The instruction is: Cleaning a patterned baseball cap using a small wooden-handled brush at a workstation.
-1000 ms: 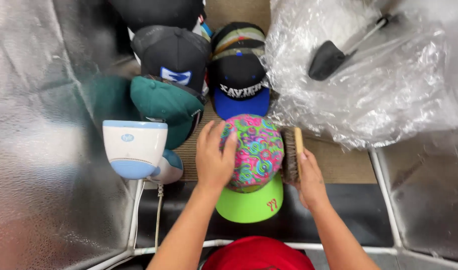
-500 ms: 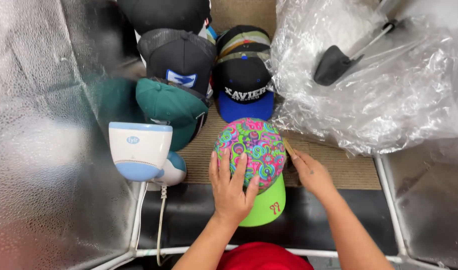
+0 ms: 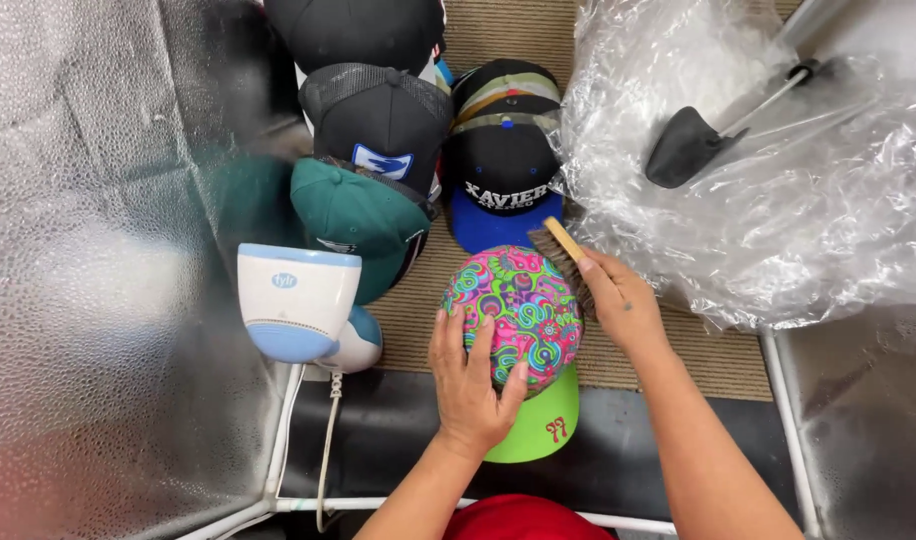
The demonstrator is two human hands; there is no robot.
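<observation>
1. The cap has a rounded crown with a swirly multicoloured print and a flat lime-green brim; it sits on the ribbed brown mat.
2. The left hand lies flat, fingers spread, on the crown.
3. The right hand grips a wooden bristle brush, touching the crown's far edge.
4. Crinkled clear plastic lies just beside it.

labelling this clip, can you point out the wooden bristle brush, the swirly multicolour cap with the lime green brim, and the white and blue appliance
wooden bristle brush (image 3: 562, 252), head view, on its bristles
swirly multicolour cap with lime green brim (image 3: 523, 305), head view, on the crown
white and blue appliance (image 3: 296, 295), head view, on its white front
</observation>
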